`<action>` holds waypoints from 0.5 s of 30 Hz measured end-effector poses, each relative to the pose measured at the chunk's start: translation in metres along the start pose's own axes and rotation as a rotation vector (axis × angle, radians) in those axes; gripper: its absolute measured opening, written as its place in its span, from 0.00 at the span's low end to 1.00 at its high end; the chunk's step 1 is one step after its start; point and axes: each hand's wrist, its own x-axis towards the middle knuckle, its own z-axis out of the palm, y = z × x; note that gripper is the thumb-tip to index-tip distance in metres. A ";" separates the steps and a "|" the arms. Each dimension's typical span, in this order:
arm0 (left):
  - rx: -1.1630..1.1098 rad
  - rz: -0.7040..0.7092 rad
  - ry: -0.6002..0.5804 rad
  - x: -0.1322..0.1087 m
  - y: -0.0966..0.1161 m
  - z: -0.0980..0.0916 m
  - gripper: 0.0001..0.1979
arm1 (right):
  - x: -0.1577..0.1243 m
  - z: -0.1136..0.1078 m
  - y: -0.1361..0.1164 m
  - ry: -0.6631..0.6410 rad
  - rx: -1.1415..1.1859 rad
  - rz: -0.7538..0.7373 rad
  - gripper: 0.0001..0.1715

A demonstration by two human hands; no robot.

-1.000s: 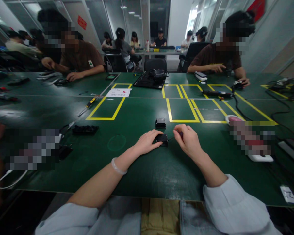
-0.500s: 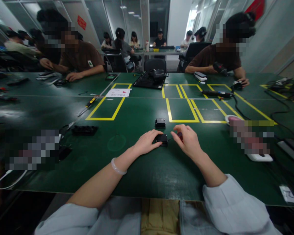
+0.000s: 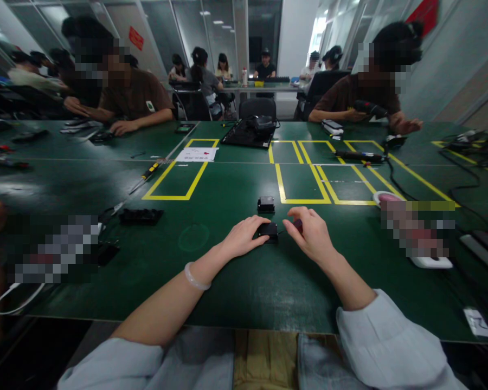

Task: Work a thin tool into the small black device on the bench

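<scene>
Near the middle of the desk's (image 3: 228,295) near edge, the left hand (image 3: 246,235) pins a small black box (image 3: 270,232) between thumb and fingers, just as it did a second ago; the box has not shifted. The right hand (image 3: 315,232), beside it, is loosely curled around a dark-handled tool (image 3: 297,223) whose thin shaft points at the box's right side; whether the tip touches cannot be told. Its thumb and forefinger now stand farther apart than in the earliest view. A second black box (image 3: 265,204) sits unmoved just beyond, toward the far edge. Near the far right corner, a co-worker's hand (image 3: 409,126) has lifted off a dark device (image 3: 395,141), and a black power tool (image 3: 370,109) is held raised above the far edge.
</scene>
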 end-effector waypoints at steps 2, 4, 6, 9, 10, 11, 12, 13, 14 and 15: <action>-0.002 0.004 -0.007 0.000 -0.001 0.000 0.18 | 0.000 0.001 0.001 -0.002 0.005 0.005 0.07; -0.003 0.007 -0.004 0.000 -0.001 0.001 0.18 | -0.001 0.002 0.002 0.005 0.008 0.010 0.05; -0.001 0.006 0.004 0.000 -0.001 0.002 0.18 | -0.001 0.003 0.003 0.014 0.007 0.007 0.05; 0.001 0.006 0.002 0.000 -0.001 0.002 0.18 | 0.000 0.002 0.002 0.019 0.008 0.002 0.06; 0.001 0.007 0.000 0.000 0.000 0.001 0.18 | 0.000 0.001 0.002 0.021 0.013 0.003 0.07; 0.001 0.006 -0.001 0.000 0.000 0.001 0.18 | 0.000 0.001 0.001 0.022 0.018 0.005 0.07; 0.001 0.005 -0.002 0.000 0.000 0.001 0.18 | 0.001 0.000 0.000 0.023 0.023 0.008 0.07; 0.002 0.004 -0.003 0.001 0.000 0.000 0.18 | 0.001 -0.001 -0.001 0.024 0.028 0.011 0.08; 0.001 0.004 -0.005 0.001 0.000 0.000 0.18 | 0.002 -0.001 -0.001 0.025 0.031 0.013 0.08; 0.001 0.003 -0.007 0.001 0.001 0.000 0.18 | 0.002 -0.002 -0.002 0.024 0.034 0.015 0.08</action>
